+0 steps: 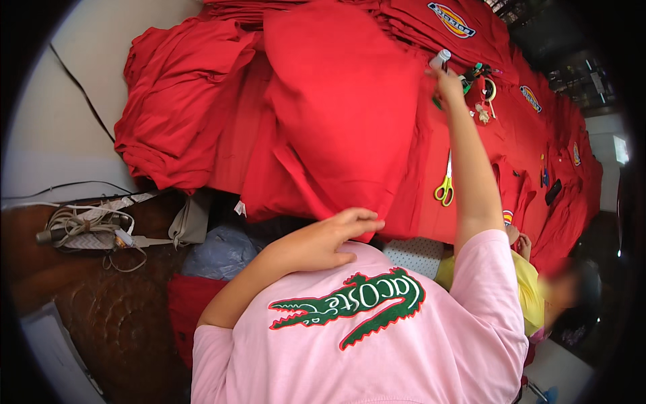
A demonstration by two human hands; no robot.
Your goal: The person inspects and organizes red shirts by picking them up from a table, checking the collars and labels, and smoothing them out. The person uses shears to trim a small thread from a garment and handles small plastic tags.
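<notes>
Red cloth garments cover the table, and one large smooth red piece (343,101) lies in front of me with its lower corner hanging over the near edge. Beside that corner is my left hand (336,239), its fingers stretched out and apart, holding nothing. My right arm reaches far across the cloth. At its end my right hand (449,86), slightly blurred, has its fingers closed round a small white-topped bottle (441,59); the bottle's lower part is mostly hidden. Yellow-green scissors (445,190) lie on the red cloth, left of my right forearm.
A folded red pile (182,101) sits at the left, and more red garments with badges (452,20) at the back right. A tape roll (490,89) lies near my right hand. Another person in yellow (528,286) works at the right. Coiled cables (87,225) hang at the left.
</notes>
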